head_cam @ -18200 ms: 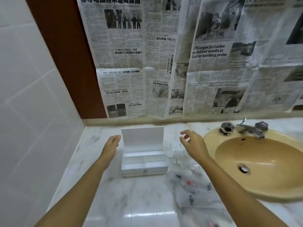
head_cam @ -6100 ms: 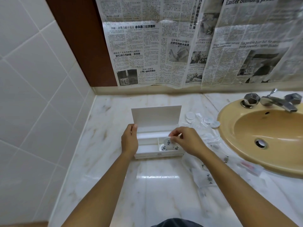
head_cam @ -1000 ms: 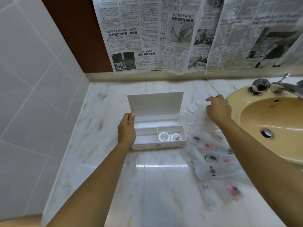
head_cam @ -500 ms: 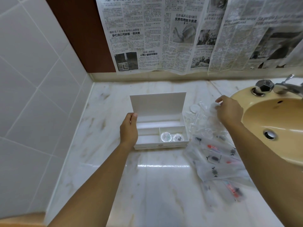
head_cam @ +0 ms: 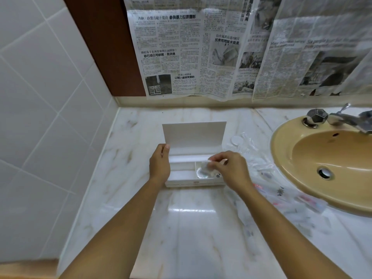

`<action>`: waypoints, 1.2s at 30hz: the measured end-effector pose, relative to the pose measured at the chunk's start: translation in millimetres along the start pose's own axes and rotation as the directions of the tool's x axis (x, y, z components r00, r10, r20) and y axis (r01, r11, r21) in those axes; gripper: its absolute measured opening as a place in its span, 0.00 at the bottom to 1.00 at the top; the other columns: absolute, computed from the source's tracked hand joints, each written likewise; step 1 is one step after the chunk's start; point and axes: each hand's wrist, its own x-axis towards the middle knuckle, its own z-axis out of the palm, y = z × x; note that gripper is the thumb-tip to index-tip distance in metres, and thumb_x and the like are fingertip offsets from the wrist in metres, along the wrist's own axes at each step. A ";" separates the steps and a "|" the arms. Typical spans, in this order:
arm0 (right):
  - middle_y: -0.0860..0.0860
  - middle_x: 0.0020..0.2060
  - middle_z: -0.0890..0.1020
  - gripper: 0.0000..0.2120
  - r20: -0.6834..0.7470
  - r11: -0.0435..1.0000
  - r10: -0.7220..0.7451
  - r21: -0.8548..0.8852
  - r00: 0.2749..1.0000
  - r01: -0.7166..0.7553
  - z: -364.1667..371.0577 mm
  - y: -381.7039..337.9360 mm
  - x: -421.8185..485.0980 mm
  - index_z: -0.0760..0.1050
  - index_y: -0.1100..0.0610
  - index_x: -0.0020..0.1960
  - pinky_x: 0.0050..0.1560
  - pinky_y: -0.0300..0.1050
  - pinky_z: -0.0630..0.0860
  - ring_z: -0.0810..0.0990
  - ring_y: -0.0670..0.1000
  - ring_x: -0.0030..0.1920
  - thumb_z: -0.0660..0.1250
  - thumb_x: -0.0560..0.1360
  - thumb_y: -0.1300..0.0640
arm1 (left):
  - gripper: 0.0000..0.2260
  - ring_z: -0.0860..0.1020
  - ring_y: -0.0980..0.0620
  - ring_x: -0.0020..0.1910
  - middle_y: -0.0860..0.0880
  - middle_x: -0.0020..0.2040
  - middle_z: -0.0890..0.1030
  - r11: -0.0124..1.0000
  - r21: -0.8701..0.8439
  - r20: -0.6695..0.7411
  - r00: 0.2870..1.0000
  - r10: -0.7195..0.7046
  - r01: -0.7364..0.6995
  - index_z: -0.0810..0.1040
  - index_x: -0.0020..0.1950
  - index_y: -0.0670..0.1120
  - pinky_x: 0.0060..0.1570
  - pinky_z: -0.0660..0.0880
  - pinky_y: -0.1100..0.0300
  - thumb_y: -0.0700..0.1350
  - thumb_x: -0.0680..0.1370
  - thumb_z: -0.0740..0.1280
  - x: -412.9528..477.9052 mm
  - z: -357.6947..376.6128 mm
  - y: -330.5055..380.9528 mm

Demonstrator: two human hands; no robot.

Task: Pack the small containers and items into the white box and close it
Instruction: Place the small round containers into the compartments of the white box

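The left hand (head_cam: 160,168) is gripping the left end of the white box (head_cam: 181,176), with its fingers curled around the box's side wall and the thumb lying up against the lower left corner of the raised lid (head_cam: 194,134). The right hand (head_cam: 231,170) is hovering over the right end of the box, and its thumb and fingertips are pinching a small clear container (head_cam: 206,166), holding it tilted just above the front right compartment. Directly beneath that pinch, another small round container (head_cam: 202,174) is lying in the same compartment, and a further one seems to be sitting just under the right palm, mostly hidden. The compartments between the two hands are looking white and bare as far as can be told. The lid is standing upright at the far side of both hands.

Beyond and to the right of the right hand, a white round cap (head_cam: 236,140) and a few more clear containers (head_cam: 246,150) are lying loose on the marble counter (head_cam: 191,228). Just right of the right wrist, clear plastic packets (head_cam: 281,194) with red and dark markings are spreading out toward the yellow sink (head_cam: 285,158); the blur is hiding what they hold. Newspaper sheets (head_cam: 201,57) are hanging on the wall, well beyond both hands.
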 end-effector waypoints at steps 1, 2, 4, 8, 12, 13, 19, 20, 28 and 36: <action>0.43 0.37 0.85 0.02 0.011 0.999 0.006 -0.044 1.000 -0.006 7.4 0.7 -2.3 0.85 0.50 0.42 0.41 0.36 0.73 0.78 0.39 0.35 0.76 0.69 0.55 | 0.14 0.73 0.53 0.41 0.45 0.46 0.79 1.000 -0.004 0.004 1.000 0.000 0.000 0.76 0.53 0.46 0.41 0.70 0.62 0.53 0.85 0.55 -0.2 0.0 -0.6; 0.43 0.37 0.85 0.02 0.013 0.995 0.012 -0.101 1.000 -0.011 13.0 0.9 -3.6 0.85 0.49 0.42 0.44 0.40 0.75 0.79 0.40 0.37 0.75 0.69 0.54 | 0.15 0.73 0.53 0.41 0.45 0.46 0.80 1.000 -0.006 0.006 1.000 0.001 -0.001 0.76 0.53 0.45 0.41 0.70 0.62 0.53 0.85 0.55 -0.5 -0.2 -0.3; 0.43 0.39 0.85 0.04 0.005 0.965 0.004 -0.261 1.000 -0.003 18.7 0.5 -4.9 0.85 0.49 0.44 0.52 0.47 0.75 0.81 0.45 0.42 0.74 0.71 0.51 | 0.15 0.73 0.54 0.40 0.47 0.45 0.79 1.000 -0.005 0.007 1.000 -0.003 0.003 0.76 0.53 0.46 0.41 0.70 0.63 0.53 0.85 0.55 -0.8 0.4 0.1; 0.45 0.41 0.86 0.06 0.015 0.879 -0.075 -0.472 0.997 0.073 19.6 -0.2 -5.9 0.84 0.49 0.48 0.57 0.49 0.70 0.82 0.49 0.47 0.70 0.73 0.49 | 0.12 0.71 0.55 0.38 0.52 0.41 0.76 1.000 0.020 0.007 1.000 -0.011 0.011 0.74 0.50 0.47 0.38 0.68 0.64 0.52 0.85 0.55 -0.9 0.0 3.1; 0.45 0.39 0.86 0.07 0.026 0.904 -0.117 -0.412 0.993 0.117 3.8 2.3 -5.9 0.84 0.50 0.47 0.51 0.50 0.77 0.83 0.48 0.44 0.68 0.74 0.51 | 0.13 0.71 0.53 0.39 0.50 0.42 0.77 1.000 0.025 0.013 1.000 -0.012 0.012 0.74 0.50 0.47 0.39 0.69 0.61 0.52 0.85 0.55 0.7 -0.6 0.0; 0.45 0.39 0.86 0.07 0.012 0.917 -0.114 -0.384 0.993 0.110 -2.8 3.2 -5.0 0.84 0.50 0.47 0.48 0.49 0.79 0.83 0.47 0.43 0.67 0.75 0.52 | 0.13 0.72 0.53 0.39 0.50 0.42 0.77 1.000 0.025 0.017 1.000 -0.011 0.010 0.74 0.51 0.47 0.40 0.69 0.61 0.52 0.85 0.55 0.5 -0.8 0.5; 0.49 0.49 0.81 0.12 -0.088 0.873 -0.084 -0.487 0.993 0.031 -49.6 30.4 10.1 0.81 0.52 0.58 0.48 0.48 0.76 0.80 0.51 0.47 0.69 0.75 0.55 | 0.12 0.73 0.54 0.41 0.51 0.44 0.78 0.999 0.032 0.022 1.000 -0.004 0.003 0.74 0.52 0.47 0.41 0.70 0.63 0.52 0.85 0.55 0.6 -1.9 1.3; 0.50 0.54 0.80 0.15 -0.060 0.834 -0.057 -0.551 0.997 0.015 -56.8 36.3 12.8 0.80 0.51 0.60 0.51 0.49 0.76 0.79 0.53 0.50 0.70 0.74 0.53 | 0.12 0.73 0.54 0.40 0.51 0.44 0.78 0.999 0.037 0.022 1.000 -0.001 0.000 0.74 0.52 0.47 0.40 0.70 0.64 0.52 0.85 0.55 0.7 -1.5 1.5; 0.47 0.57 0.81 0.09 0.052 0.693 -0.044 -0.718 0.998 0.068 -66.0 57.3 20.7 0.82 0.47 0.54 0.57 0.51 0.72 0.78 0.53 0.55 0.71 0.74 0.51 | 0.12 0.72 0.53 0.38 0.51 0.42 0.77 0.998 0.062 0.016 1.000 0.010 -0.011 0.73 0.52 0.47 0.37 0.69 0.63 0.51 0.85 0.54 0.1 -0.5 2.5; 0.45 0.43 0.82 0.02 -0.056 0.856 -0.121 -0.512 0.991 0.075 -70.8 48.4 25.4 0.82 0.52 0.44 0.39 0.39 0.69 0.75 0.43 0.36 0.73 0.74 0.54 | 0.12 0.73 0.54 0.39 0.51 0.44 0.78 0.998 0.056 0.015 1.000 0.006 -0.007 0.74 0.52 0.47 0.38 0.69 0.65 0.51 0.85 0.55 -0.5 -1.1 2.8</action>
